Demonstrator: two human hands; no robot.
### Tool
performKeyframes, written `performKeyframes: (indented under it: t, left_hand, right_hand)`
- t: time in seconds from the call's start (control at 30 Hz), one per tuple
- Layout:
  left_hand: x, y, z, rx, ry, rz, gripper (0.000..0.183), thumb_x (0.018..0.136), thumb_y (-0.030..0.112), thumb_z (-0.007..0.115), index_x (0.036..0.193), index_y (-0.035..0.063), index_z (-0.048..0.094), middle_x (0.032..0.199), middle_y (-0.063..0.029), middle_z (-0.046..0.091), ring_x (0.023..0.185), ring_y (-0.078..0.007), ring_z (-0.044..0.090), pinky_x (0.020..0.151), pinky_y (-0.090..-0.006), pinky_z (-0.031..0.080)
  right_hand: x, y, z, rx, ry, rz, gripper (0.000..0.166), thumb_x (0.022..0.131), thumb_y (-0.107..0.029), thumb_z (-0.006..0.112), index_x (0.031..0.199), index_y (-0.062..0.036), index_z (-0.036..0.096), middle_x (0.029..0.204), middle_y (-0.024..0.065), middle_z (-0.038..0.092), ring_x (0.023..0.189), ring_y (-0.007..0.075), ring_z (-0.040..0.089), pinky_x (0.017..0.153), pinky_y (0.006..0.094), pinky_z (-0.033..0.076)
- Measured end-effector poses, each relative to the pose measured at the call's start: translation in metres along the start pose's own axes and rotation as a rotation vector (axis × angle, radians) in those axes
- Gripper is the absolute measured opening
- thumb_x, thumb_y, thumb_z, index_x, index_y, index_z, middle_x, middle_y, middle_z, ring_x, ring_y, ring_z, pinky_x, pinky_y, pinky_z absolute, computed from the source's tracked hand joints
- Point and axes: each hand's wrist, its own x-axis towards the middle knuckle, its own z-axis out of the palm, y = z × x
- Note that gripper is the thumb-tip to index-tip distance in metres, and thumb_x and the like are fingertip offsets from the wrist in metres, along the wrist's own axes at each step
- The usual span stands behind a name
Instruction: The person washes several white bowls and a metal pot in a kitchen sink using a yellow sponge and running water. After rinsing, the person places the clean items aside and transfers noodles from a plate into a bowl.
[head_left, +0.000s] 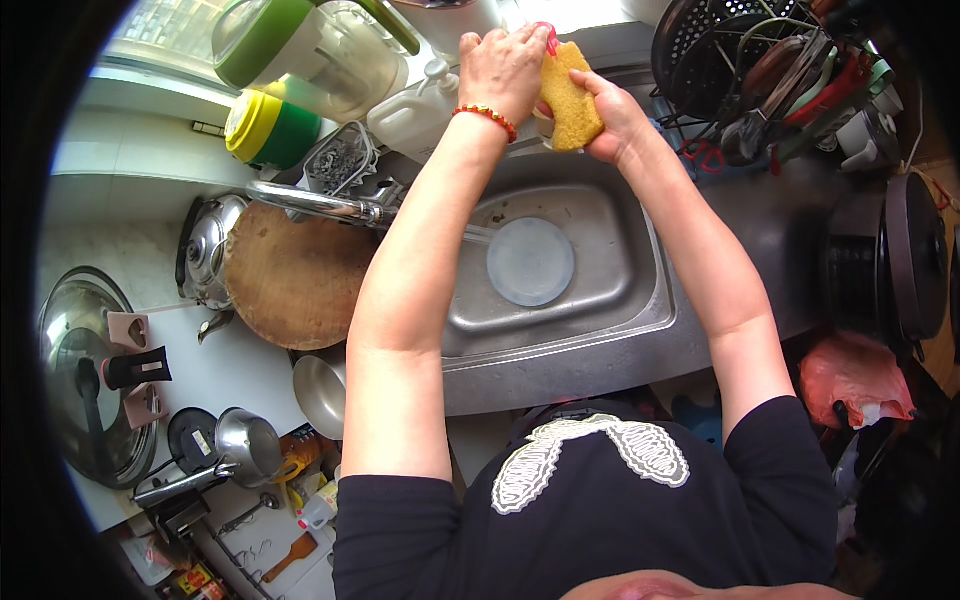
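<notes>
In my right hand (616, 120) is a yellow sponge (571, 97), pinched by its right edge with the thumb on its face. My left hand (504, 69), with a red beaded bracelet at the wrist, is curled at the sponge's upper left. Its fingertips are on a red plastic piece (550, 37); what that piece belongs to is mostly hidden behind the sponge and hand. Both hands are beyond the far rim of a stainless steel sink (607, 300). A pale, round, translucent dish or lid (531, 262) lies in the basin. A clear streak, apparently water, reaches its left edge.
Left of the sink are a chrome faucet (319, 199), a round wooden cutting board (300, 277) and a metal kettle (214, 247). A white pump jug (416, 112) and a green-lidded pitcher (330, 67) stand at the back. A utensil rack (750, 90) and a black pot (855, 255) are on the right.
</notes>
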Motion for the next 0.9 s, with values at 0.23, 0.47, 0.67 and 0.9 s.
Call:
performKeyframes:
  t: [0.23,0.47,0.67,0.9]
  left_hand:
    - [-0.001,0.002,-0.001,-0.003,-0.043,-0.002,0.045,0.075,0.01,0.054,0.119,0.0193,0.048,0.118,0.0049,0.055,0.089,-0.0158,0.057,0.076,-0.0367,0.037]
    - [-0.045,0.024,0.012,-0.248,0.292,0.024,0.046,0.069,0.007,0.059,0.114,0.0094,0.05,0.118,-0.005,0.053,0.103,-0.0201,0.052,0.081,-0.037,0.04]
    - [-0.255,-0.001,0.031,-0.501,0.084,-0.257,0.033,0.067,0.002,0.054,0.099,0.0075,0.057,0.109,-0.0068,0.056,0.095,-0.0233,0.052,0.079,-0.0357,0.041]
    - [-0.252,-0.105,0.064,-0.277,-0.022,-0.488,0.04,0.071,0.002,0.051,0.111,0.0028,0.049,0.119,-0.0139,0.048,0.096,-0.0332,0.052,0.081,-0.0413,0.044]
  right_hand:
    - [0.006,0.002,-0.006,-0.008,-0.028,0.012,0.035,0.091,-0.024,0.037,0.118,-0.0021,0.044,0.105,0.0133,0.057,0.085,0.0292,0.06,0.078,0.0422,0.047]
    - [0.003,0.014,-0.02,-0.038,-0.017,0.063,0.035,0.09,-0.028,0.042,0.115,-0.0044,0.048,0.1,0.0109,0.06,0.087,0.0232,0.06,0.077,0.0408,0.048]
    - [-0.058,0.061,-0.073,-0.202,0.094,0.188,0.034,0.088,-0.027,0.049,0.117,-0.0087,0.045,0.102,0.0128,0.058,0.082,0.0264,0.062,0.065,0.0347,0.051]
    - [-0.1,0.107,-0.122,-0.184,0.246,0.295,0.039,0.088,-0.029,0.051,0.119,-0.0078,0.044,0.104,0.0136,0.057,0.083,0.0274,0.061,0.062,0.0356,0.051]
